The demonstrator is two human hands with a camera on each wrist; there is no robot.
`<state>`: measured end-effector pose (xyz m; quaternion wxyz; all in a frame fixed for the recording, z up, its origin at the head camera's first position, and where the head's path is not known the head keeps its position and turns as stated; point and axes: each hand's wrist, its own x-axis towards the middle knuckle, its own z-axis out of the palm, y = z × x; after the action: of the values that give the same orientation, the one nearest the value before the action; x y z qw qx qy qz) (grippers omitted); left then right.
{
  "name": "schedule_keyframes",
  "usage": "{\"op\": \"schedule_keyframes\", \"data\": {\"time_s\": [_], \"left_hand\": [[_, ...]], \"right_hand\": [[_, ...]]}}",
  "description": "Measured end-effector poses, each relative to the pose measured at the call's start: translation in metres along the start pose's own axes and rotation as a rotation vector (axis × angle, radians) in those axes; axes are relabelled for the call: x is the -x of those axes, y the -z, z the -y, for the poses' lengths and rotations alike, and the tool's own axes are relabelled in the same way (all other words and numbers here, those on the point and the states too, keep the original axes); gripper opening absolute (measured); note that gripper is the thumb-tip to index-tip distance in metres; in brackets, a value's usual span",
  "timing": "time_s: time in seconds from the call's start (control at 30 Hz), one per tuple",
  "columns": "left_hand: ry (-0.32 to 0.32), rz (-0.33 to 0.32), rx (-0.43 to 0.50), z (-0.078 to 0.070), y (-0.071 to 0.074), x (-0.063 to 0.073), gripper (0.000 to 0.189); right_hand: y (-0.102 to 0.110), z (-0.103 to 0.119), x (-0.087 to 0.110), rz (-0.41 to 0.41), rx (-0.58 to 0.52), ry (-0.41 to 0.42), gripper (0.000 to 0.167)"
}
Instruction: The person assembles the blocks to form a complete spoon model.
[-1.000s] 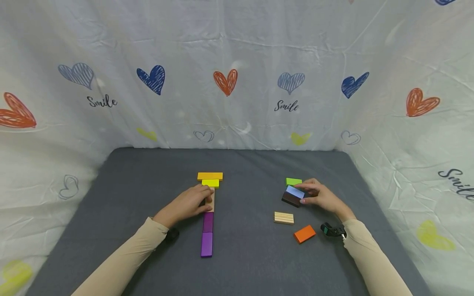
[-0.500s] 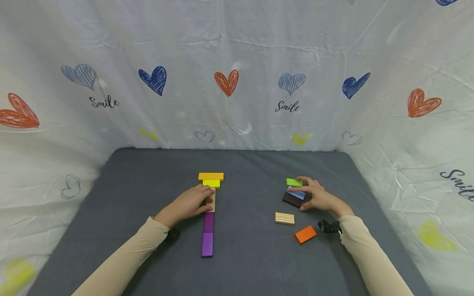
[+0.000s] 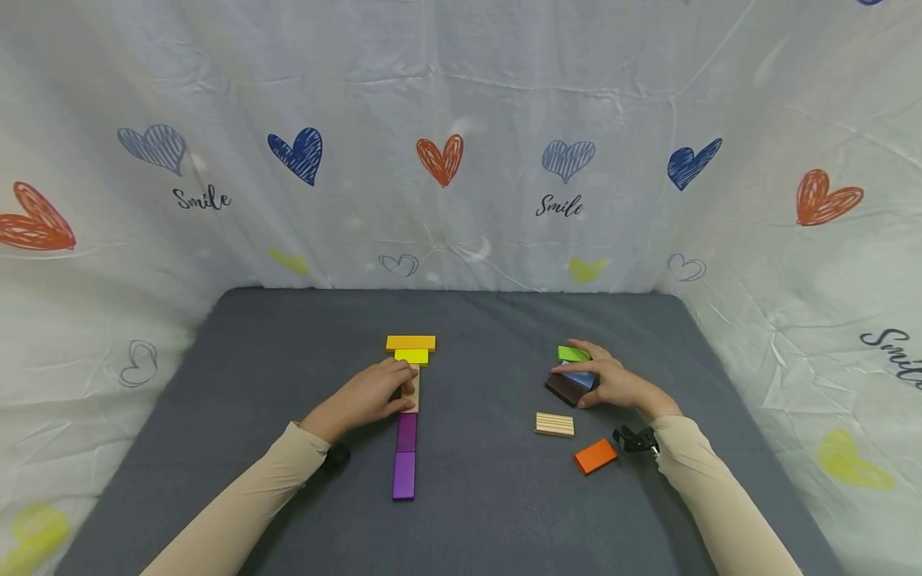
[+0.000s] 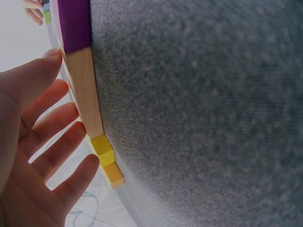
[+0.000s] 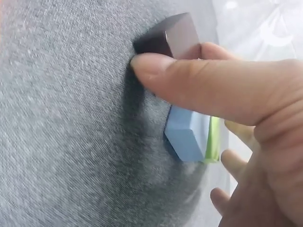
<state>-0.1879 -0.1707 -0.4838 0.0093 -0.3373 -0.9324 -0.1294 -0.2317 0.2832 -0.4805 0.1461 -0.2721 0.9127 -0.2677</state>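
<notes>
In the head view my left hand (image 3: 363, 398) rests over a plain wooden block (image 3: 411, 405), fingers relaxed. The left wrist view shows its fingers spread along the wooden block's side. That block lies in a column with a dark purple block (image 3: 406, 432), a violet block (image 3: 403, 476), a yellow block (image 3: 412, 357) and a crosswise amber block (image 3: 410, 343). At the right, my right hand (image 3: 621, 386) pinches a dark brown block (image 5: 182, 38) between thumb and index finger. A light blue block (image 5: 182, 137) and a green block (image 5: 213, 139) lie beside it, partly hidden by the hand.
A ridged wooden block (image 3: 555, 425) and an orange block (image 3: 595, 457) lie nearer than the right hand on the grey tablecloth (image 3: 483, 496). Behind the table hangs a white curtain (image 3: 497, 96) printed with hearts.
The right hand has moved left, its index finger reaching over the blue block to the dark brown one. The brown block has shifted slightly left, away from the blue. The left hand stays put.
</notes>
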Motion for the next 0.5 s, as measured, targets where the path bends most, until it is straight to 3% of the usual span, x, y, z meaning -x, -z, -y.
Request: {"op": "schedule_keyframes", "data": {"time_s": [0.5], "left_hand": [[0.012,0.008,0.009,-0.0023,0.0039,0.0019,0.015]], "right_hand": [[-0.0061,0.0004,-0.0013,-0.036,-0.037,0.017,0.067]]}}
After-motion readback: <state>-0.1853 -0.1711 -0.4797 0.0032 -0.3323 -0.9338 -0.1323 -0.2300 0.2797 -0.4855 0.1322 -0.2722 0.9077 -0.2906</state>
